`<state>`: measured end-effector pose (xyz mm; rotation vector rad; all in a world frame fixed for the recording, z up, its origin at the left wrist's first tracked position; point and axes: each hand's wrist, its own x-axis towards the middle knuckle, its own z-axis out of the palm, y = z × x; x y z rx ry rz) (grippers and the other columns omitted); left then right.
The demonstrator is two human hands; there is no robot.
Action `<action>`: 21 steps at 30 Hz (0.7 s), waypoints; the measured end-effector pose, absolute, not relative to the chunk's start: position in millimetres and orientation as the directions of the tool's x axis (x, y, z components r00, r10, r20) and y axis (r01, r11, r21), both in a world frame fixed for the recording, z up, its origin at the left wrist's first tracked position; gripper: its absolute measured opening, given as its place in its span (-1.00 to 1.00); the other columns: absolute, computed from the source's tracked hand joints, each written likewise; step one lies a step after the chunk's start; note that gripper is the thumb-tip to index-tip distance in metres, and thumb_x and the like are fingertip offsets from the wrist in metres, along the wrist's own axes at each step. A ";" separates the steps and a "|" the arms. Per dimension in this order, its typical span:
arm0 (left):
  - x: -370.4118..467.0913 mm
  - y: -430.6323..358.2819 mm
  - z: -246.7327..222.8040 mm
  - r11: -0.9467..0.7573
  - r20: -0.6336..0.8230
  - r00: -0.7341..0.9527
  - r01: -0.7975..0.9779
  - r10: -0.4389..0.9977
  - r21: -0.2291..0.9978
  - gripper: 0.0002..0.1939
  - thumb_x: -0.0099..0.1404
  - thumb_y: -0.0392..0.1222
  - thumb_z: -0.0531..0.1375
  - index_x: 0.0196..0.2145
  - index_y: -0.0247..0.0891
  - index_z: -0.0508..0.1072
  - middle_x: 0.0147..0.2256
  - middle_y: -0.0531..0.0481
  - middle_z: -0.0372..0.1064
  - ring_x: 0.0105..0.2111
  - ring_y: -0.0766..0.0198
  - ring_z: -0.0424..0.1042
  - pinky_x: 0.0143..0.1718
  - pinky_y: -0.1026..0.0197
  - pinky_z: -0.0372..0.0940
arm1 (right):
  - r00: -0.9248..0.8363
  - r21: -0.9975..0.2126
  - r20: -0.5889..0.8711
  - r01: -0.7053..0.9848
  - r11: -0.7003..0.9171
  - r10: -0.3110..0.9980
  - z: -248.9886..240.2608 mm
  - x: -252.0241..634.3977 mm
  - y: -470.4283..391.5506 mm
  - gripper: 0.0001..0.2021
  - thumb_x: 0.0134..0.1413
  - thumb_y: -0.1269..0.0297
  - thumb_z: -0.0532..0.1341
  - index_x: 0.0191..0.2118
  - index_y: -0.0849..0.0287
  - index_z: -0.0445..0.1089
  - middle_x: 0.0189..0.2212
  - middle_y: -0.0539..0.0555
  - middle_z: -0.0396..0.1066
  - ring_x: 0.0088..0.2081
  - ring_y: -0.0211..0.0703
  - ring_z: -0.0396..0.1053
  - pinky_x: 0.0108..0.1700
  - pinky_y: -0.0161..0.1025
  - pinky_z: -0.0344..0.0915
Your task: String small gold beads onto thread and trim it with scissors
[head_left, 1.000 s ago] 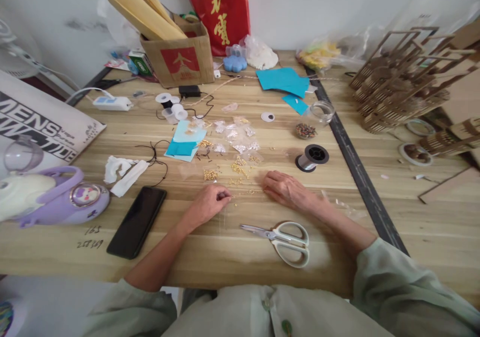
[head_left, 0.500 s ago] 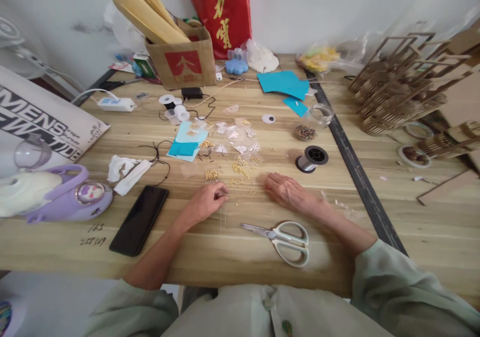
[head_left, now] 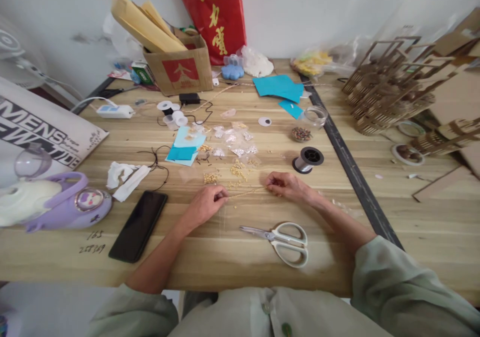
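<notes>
My left hand (head_left: 208,201) pinches one end of a thin gold beaded strand (head_left: 245,193), low over the table. At its other end my right hand (head_left: 287,186) has thumb and fingers closed on the strand, which runs almost straight between both hands. Fine clear threads hang below my left fingertips. Just beyond the strand lie loose gold beads (head_left: 237,169) and a small heap of round gold beads (head_left: 210,178). Scissors (head_left: 269,235) with white handles rest nearer my body, blades pointing left. A black spool of clear line (head_left: 305,163) stands beyond my right hand.
To the left are a black phone (head_left: 138,227), white tissue (head_left: 131,182) and a purple bottle (head_left: 71,202). Small plastic bags (head_left: 238,139), blue sheets (head_left: 279,86) and a bowl of beads (head_left: 301,134) lie farther back. Wooden baskets (head_left: 390,97) crowd the right.
My right hand has gone from resting with curled fingers on the table to gripping the strand's right end. The strand now stretches between both hands; my left hand stays nearly in place.
</notes>
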<state>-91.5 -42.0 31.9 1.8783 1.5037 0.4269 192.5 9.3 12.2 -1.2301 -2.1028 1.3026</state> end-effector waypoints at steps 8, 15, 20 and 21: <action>-80.0 -36.4 37.1 -0.149 -0.178 0.297 0.810 0.938 0.568 -0.88 0.18 -0.28 0.18 -0.47 -0.25 0.52 -0.53 -0.01 0.45 -0.50 0.27 0.34 -0.39 0.26 0.20 | -0.551 -0.712 -0.009 0.589 0.381 0.835 14.0 202.8 9.4 -0.84 0.04 0.41 0.09 -0.32 0.24 0.43 -0.44 0.02 0.43 -0.43 -0.26 0.32 -0.34 -0.34 0.21; -82.1 -38.0 35.5 -0.177 -0.187 0.321 0.825 0.929 0.537 -0.87 0.20 -0.30 0.15 -0.44 -0.24 0.51 -0.52 0.01 0.44 -0.49 0.27 0.35 -0.38 0.26 0.20 | -0.581 -0.538 0.031 0.676 0.503 0.813 15.4 199.2 2.2 -0.86 0.15 0.39 0.09 -0.25 0.19 0.40 -0.34 0.08 0.45 -0.37 -0.21 0.37 -0.29 -0.31 0.22; -87.2 -36.3 36.8 -0.147 -0.233 0.331 0.808 0.914 0.571 -0.87 0.21 -0.29 0.13 -0.40 -0.27 0.50 -0.47 0.00 0.44 -0.47 0.28 0.35 -0.39 0.28 0.18 | -0.661 -0.425 0.026 0.672 0.607 0.750 19.7 186.3 -3.4 -0.81 0.24 0.38 0.06 -0.08 0.18 0.33 -0.21 0.09 0.38 -0.30 -0.21 0.37 -0.30 -0.32 0.18; -88.5 -35.7 36.5 -0.146 -0.236 0.338 0.800 0.911 0.581 -0.87 0.21 -0.28 0.14 -0.39 -0.27 0.50 -0.47 0.00 0.44 -0.47 0.28 0.35 -0.40 0.28 0.18 | -0.670 -0.392 0.022 0.677 0.623 0.742 20.1 183.4 -4.1 -0.80 0.25 0.38 0.05 -0.06 0.17 0.32 -0.21 0.09 0.36 -0.30 -0.21 0.37 -0.31 -0.32 0.17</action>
